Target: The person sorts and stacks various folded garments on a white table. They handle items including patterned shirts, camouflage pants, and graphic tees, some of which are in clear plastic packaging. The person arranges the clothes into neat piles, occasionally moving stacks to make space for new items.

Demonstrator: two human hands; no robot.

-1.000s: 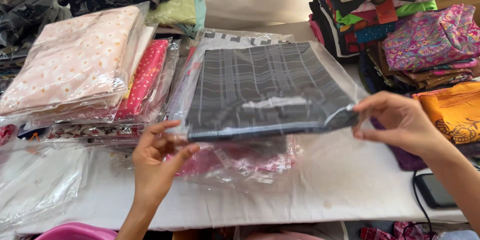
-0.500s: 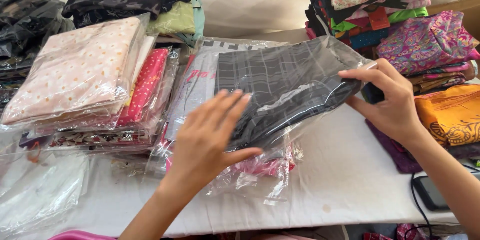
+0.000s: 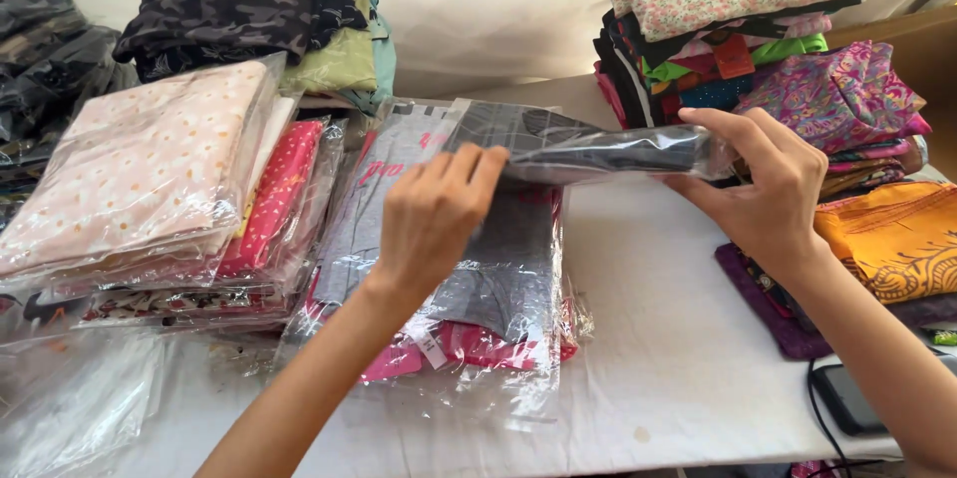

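Observation:
A dark grey checked garment in a clear plastic bag is held tilted on edge above the table. My left hand presses flat against its near side. My right hand grips its right end between thumb and fingers. Under it lies a pile of bagged clothes, grey on top and pink below, on the white table.
Bagged pink and red garments are stacked at the left, with dark camouflage cloth behind. A tall stack of colourful folded fabrics stands at the right, orange cloth beside it. A dark device with a cable lies near the right edge.
The bagged grey garment has been lifted from flat and turned up on its edge. My left hand moved from its front corner onto its side; my right hand stayed on the right end.

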